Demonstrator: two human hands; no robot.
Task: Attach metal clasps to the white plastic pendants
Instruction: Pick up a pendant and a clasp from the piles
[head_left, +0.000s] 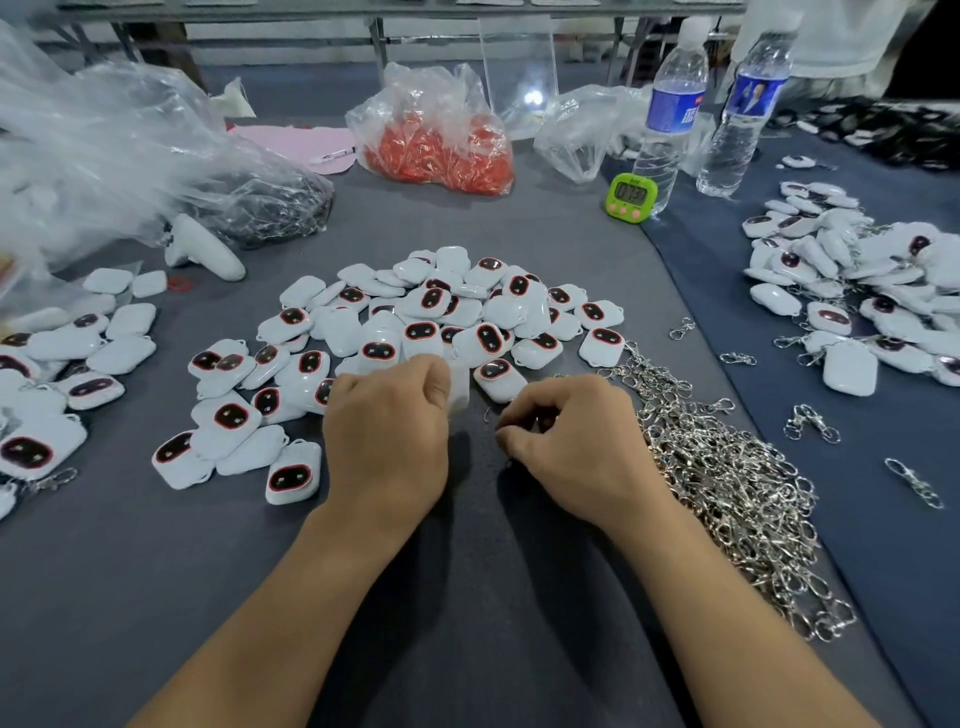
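We look down on a wide table (467, 623) covered in smooth grey-blue cloth. The metal legs of other tables stand beyond its far edge.

At far left are big crumpled clear plastic bags (104, 145). A smaller clear bag (436, 150) at the back holds orange pieces.

In the middle lies a loose heap of pendants (441, 312). They are glossy white plastic, rounded rectangles, many showing a dark oval face ringed in red. They point every way. Similar piles lie at the left edge (62, 364) and on the right (857, 291), where several carry clasps.

Just right of the hands, a long tangled drift of shiny silver metal clasps (727, 483) runs toward us. A few lie apart on the cloth.

Two bare forearms reach in from the bottom. The left hand (387, 436) curls its fingers round a white pendant (460, 387) at the near edge of the middle heap. The pendant is blurred, its long axis running away from us, its face not visible.

The right hand (571, 436), near the left but not touching it, has its fingers bent inward, pinching a metal clasp (488, 413). Only a thin wire curve shows past the fingertips, pointing toward the pendant.

Two clear ribbed water bottles (670, 114) with blue labels stand upright at the back right. A small green timer (630, 196) stands touching the nearer one.
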